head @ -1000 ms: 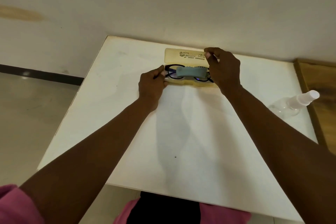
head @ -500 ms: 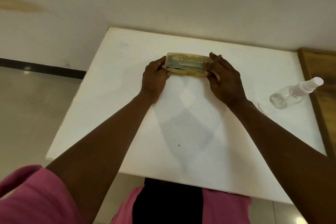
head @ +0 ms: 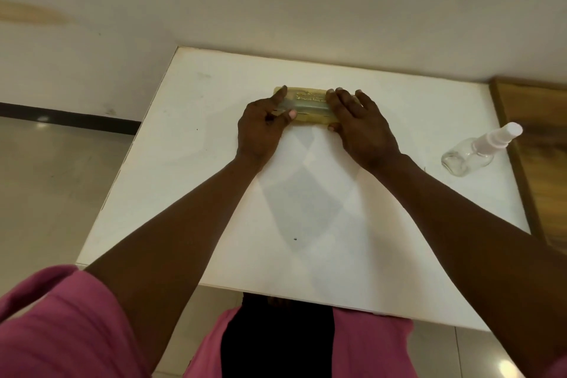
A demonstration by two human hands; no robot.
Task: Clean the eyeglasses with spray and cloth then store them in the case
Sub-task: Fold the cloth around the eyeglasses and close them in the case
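White laminate table (head: 306, 224) fills the view, its far edge against a pale wall. My two forearms reach across it from the near side and meet at the far centre. There lies the yellowish translucent case (head: 306, 106), flat on the table with its lid down and its long axis running left to right, square to my reach. My left hand (head: 260, 129) clamps the left end, forefinger over the far corner and thumb pressed on the near face. My right hand (head: 362, 129) lies flat over the right end, fingers spread on the lid, thumb at the near edge. Both hands touch the case, neither one nearer. The eyeglasses and cloth cannot be seen through the lid; I judge them stowed inside. A clear spray bottle (head: 474, 152) lies on its side well apart, by the table's right edge. What remains, I judge, is a downward press to seat the lid.
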